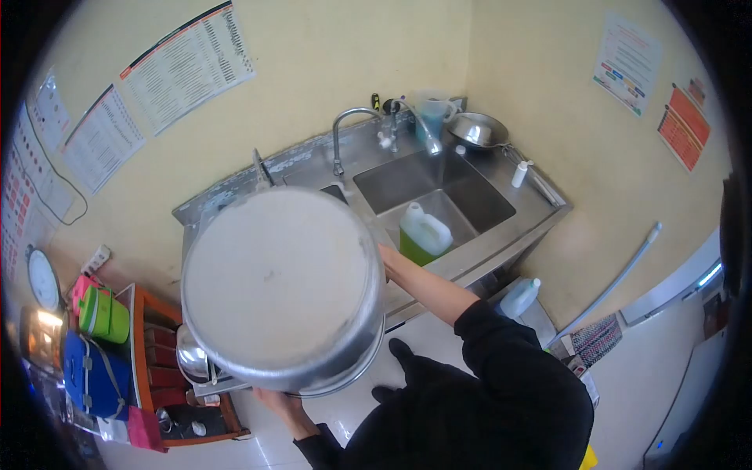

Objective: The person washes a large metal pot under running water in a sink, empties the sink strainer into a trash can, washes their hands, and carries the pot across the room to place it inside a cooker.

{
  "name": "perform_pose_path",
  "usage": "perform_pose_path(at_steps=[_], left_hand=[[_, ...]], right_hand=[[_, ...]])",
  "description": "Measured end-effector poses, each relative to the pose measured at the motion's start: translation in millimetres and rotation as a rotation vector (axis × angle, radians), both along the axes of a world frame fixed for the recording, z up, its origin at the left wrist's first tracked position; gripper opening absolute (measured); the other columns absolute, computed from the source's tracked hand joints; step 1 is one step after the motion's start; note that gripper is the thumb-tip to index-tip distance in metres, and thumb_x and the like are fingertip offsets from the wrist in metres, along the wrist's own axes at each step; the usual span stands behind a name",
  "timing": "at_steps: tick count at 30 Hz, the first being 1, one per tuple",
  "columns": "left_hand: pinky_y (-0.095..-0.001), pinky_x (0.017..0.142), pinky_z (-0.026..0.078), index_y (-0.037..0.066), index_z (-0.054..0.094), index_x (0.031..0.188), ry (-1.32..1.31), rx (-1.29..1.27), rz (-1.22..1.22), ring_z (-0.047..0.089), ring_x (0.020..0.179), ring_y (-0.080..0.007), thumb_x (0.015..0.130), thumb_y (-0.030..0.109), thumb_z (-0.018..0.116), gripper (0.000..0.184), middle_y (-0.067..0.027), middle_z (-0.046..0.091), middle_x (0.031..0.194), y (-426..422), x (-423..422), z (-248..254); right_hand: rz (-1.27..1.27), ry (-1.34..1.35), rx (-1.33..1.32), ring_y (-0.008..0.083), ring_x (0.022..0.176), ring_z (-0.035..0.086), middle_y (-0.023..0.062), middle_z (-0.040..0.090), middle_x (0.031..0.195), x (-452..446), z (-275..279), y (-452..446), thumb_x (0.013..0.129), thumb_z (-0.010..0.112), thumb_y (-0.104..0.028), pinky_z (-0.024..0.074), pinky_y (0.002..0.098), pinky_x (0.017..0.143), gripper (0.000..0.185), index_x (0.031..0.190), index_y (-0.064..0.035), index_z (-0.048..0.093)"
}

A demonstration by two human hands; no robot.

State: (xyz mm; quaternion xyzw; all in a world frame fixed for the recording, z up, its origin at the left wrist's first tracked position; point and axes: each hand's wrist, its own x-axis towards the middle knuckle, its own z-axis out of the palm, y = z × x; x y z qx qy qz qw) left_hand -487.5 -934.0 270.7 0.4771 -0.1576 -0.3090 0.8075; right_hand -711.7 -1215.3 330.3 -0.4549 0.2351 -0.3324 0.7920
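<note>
A large, dull silver metal cooking pot (274,282) is tilted, with its round base turned up toward me and its rim pointing down and away. At the pot's right side, my right hand (385,258) is closed on it, the fingers mostly hidden behind the wall. My left hand (276,401) grips the pot near the rim at its lower edge; its fingertips are out of sight under the metal. The pot is in front of the left part of the steel sink counter (309,168) and covers much of it.
The sink basin (478,188) holds a jug of green liquid (424,233) under the curved faucet (348,117). A metal wok (478,129), a pitcher (433,113) and a white pump bottle (520,174) stand behind and right. A wooden shelf (141,352) with bags is at left.
</note>
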Motion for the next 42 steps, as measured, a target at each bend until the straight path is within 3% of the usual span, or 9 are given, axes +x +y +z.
perform_pose_path(at_steps=[12, 15, 18, 21, 22, 25, 29, 31, 42], left_hand=[[-0.0268, 0.071, 0.05, -0.007, 0.057, 0.11, -0.769, -0.116, 0.314, 0.062, 0.081, -0.0166, 0.089, 0.016, 0.055, 0.031, -0.0129, 0.064, 0.101, -10.1, 46.7, 156.5], [-0.0239, 0.066, 0.048, -0.004, 0.06, 0.103, -0.685, -0.149, 0.308, 0.06, 0.076, -0.012, 0.094, 0.02, 0.052, 0.027, -0.008, 0.065, 0.09, -17.7, 24.4, 199.6], [-0.0226, 0.058, 0.042, -0.002, 0.061, 0.08, -1.045, -0.088, 0.457, 0.053, 0.063, -0.0083, 0.097, 0.031, 0.05, 0.039, -0.0023, 0.06, 0.071, -46.7, 22.8, 211.1], [-0.0277, 0.054, 0.04, 0.002, 0.06, 0.07, -1.581, -0.124, 0.526, 0.051, 0.055, -0.0156, 0.089, 0.035, 0.062, 0.038, -0.0042, 0.055, 0.063, -77.9, -31.1, 229.1], [-0.0296, 0.051, 0.039, 0.004, 0.058, 0.068, -1.807, -0.272, 0.553, 0.049, 0.053, -0.0178, 0.084, 0.038, 0.066, 0.038, -0.0041, 0.053, 0.061, -90.1, -62.4, 241.3], [-0.028, 0.044, 0.029, 0.008, 0.058, 0.064, -2.098, -0.525, 0.167, 0.044, 0.048, -0.0143, 0.071, 0.042, 0.075, 0.038, 0.0016, 0.042, 0.056, -107.7, -131.0, 259.6], [-0.0248, 0.043, 0.026, 0.008, 0.057, 0.065, -2.122, -0.789, -0.114, 0.044, 0.05, -0.0134, 0.065, 0.022, 0.071, 0.02, 0.001, 0.041, 0.057, -137.7, -193.1, 260.4], [-0.0257, 0.044, 0.029, 0.008, 0.056, 0.065, -2.095, -0.94, -0.196, 0.045, 0.051, -0.0143, 0.062, 0.018, 0.068, 0.016, 0.0, 0.042, 0.057, -160.8, -221.8, 254.3], [-0.0287, 0.06, 0.042, 0.01, 0.054, 0.074, -1.896, -1.081, -0.482, 0.055, 0.066, -0.0172, 0.054, 0.036, 0.064, 0.034, -0.0015, 0.05, 0.071, -314.6, -401.2, 138.1]], right_hand=[[-0.009, -0.071, -0.09, 0.0232, 0.109, 0.056, 0.0138, 0.053, 0.128, -25.8, 144.5, 4.8, 0.09, 0.034, -0.064, 0.0445, 0.039, 0.094, 0.075, 0.13, -0.0016, 0.048], [0.147, -0.118, 0.002, 0.0234, 0.108, 0.057, 0.014, 0.054, 0.127, -48.7, 168.4, -15.7, 0.088, 0.033, -0.068, 0.0446, 0.038, 0.093, 0.08, 0.13, -0.0014, 0.048], [0.49, -0.125, 0.144, 0.0248, 0.113, 0.054, 0.017, 0.053, 0.127, -87.6, 151.5, -46.1, 0.08, 0.029, -0.079, 0.0439, 0.0383, 0.093, 0.097, 0.131, 0.0014, 0.046], [0.358, -0.187, 0.127, 0.0263, 0.117, 0.051, 0.0191, 0.051, 0.13, -137.5, 151.8, -32.5, 0.079, 0.027, -0.081, 0.0422, 0.0405, 0.095, 0.103, 0.132, 0.0055, 0.043], [0.753, -0.526, 0.11, 0.028, 0.118, 0.051, 0.0195, 0.05, 0.13, -161.2, 139.7, -47.0, 0.078, 0.027, -0.081, 0.0401, 0.0414, 0.098, 0.104, 0.131, 0.0069, 0.043], [0.12, -0.14, 0.154, 0.0283, 0.117, 0.047, 0.0161, 0.049, 0.129, -212.1, 135.2, -22.3, 0.077, 0.031, -0.082, 0.0322, 0.0494, 0.1, 0.103, 0.133, 0.004, 0.041], [-0.345, 0.041, -0.109, 0.0212, 0.096, 0.061, 0.0132, 0.061, 0.109, -284.9, 129.1, 6.8, 0.082, 0.061, -0.014, 0.0494, 0.0357, 0.087, 0.044, 0.121, 0.0028, 0.052], [-0.49, -0.06, -0.011, 0.0211, 0.092, 0.062, 0.0127, 0.062, 0.102, -337.2, 123.2, 17.1, 0.073, 0.058, -0.001, 0.0521, 0.0356, 0.082, 0.047, 0.119, 0.0018, 0.053], [-1.293, -0.108, -0.183, 0.0123, 0.065, 0.052, 0.0048, 0.055, 0.079, -537.4, 42.7, 53.9, 0.062, 0.048, 0.005, 0.045, 0.0223, 0.061, 0.048, 0.11, 0.0047, 0.056]])
